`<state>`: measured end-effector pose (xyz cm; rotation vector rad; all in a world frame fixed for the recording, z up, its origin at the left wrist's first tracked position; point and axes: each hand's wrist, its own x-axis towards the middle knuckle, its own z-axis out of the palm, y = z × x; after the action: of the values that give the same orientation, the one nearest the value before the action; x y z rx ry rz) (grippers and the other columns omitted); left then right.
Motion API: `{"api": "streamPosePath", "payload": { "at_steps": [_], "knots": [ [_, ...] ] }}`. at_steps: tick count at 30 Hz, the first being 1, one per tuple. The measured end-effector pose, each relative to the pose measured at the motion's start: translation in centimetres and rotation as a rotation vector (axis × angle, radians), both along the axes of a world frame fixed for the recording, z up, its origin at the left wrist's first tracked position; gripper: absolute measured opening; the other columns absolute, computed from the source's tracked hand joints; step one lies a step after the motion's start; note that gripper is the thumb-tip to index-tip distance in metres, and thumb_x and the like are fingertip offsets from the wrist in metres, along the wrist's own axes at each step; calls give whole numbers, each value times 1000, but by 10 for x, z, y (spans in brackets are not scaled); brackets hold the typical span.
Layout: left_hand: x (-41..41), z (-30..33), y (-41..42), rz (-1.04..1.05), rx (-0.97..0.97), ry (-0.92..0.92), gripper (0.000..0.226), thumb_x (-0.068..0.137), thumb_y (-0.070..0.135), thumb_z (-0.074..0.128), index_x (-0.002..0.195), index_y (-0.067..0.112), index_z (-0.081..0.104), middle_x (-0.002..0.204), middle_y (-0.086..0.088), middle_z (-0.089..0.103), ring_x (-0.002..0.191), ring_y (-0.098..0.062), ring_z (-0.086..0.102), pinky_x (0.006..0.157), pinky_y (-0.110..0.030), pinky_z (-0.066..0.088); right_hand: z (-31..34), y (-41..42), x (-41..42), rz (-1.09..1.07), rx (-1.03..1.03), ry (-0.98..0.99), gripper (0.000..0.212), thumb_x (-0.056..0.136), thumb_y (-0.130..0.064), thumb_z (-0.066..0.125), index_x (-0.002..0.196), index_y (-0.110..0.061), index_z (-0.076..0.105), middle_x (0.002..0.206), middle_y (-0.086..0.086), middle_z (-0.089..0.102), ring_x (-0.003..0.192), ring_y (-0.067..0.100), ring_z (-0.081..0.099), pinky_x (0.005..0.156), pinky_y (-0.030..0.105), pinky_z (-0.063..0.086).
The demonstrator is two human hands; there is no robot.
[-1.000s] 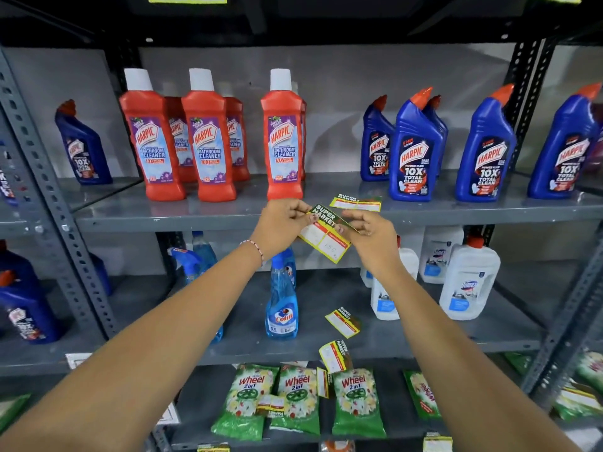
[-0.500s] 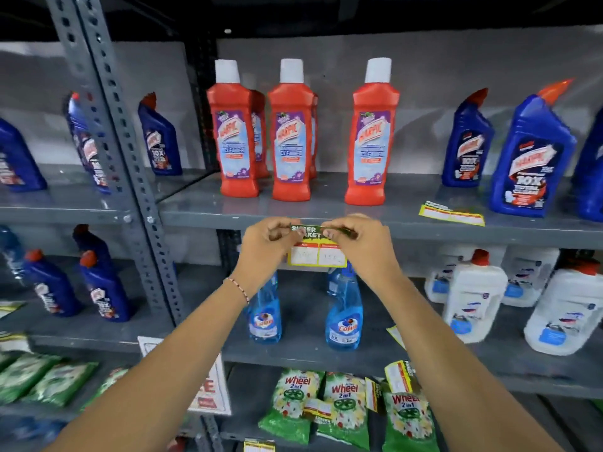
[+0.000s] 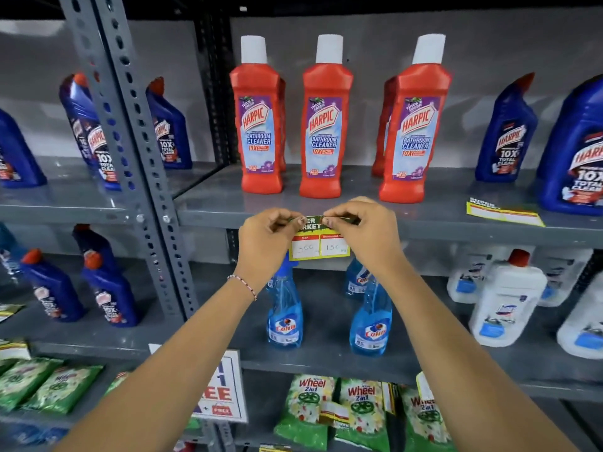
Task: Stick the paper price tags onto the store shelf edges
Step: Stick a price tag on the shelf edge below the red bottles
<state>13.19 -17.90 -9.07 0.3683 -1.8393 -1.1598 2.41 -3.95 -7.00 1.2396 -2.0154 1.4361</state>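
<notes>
A paper price tag (image 3: 319, 246), green on top with a yellow-bordered white price area, hangs against the front edge of the grey shelf (image 3: 208, 220) below the red Harpic bottles (image 3: 321, 125). My left hand (image 3: 266, 243) pinches the tag's top left corner. My right hand (image 3: 367, 236) pinches its top right corner. Both press the tag's upper strip onto the shelf edge. Another price tag (image 3: 504, 215) lies flat on the same shelf to the right.
Blue Harpic bottles (image 3: 505, 132) stand right and left of the red ones. Blue Colin spray bottles (image 3: 284, 308) and white jugs (image 3: 507, 305) fill the shelf below. Green Wheel packets (image 3: 359, 415) with more tags lie on the lowest shelf. A perforated upright (image 3: 130, 125) stands at left.
The view has shifted left and closer. Both hands brought the tag from a tilted hold in front of the shelf to flat against the shelf edge under the red bottles.
</notes>
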Motion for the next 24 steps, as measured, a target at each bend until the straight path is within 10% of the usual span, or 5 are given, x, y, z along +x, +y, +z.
{"api": "streamPosePath", "payload": {
  "at_steps": [12,24],
  "knots": [
    [-5,0,1,121,-85,22,24,80,25,80,67,35,63,56,24,67,56,10,65,49,-2,43,3,6,6,7,4,22,10,78,-7,80,88,-9,79,75,-10,58,64,2,51,63,11,42],
    [10,8,-17,278,-254,-133,28,75,42,81,85,28,60,57,1,62,49,-9,53,52,-25,47,-3,13,9,-176,-22,4,12,80,-12,78,91,-16,73,100,3,61,102,19,55,90,44,50]
  ]
}}
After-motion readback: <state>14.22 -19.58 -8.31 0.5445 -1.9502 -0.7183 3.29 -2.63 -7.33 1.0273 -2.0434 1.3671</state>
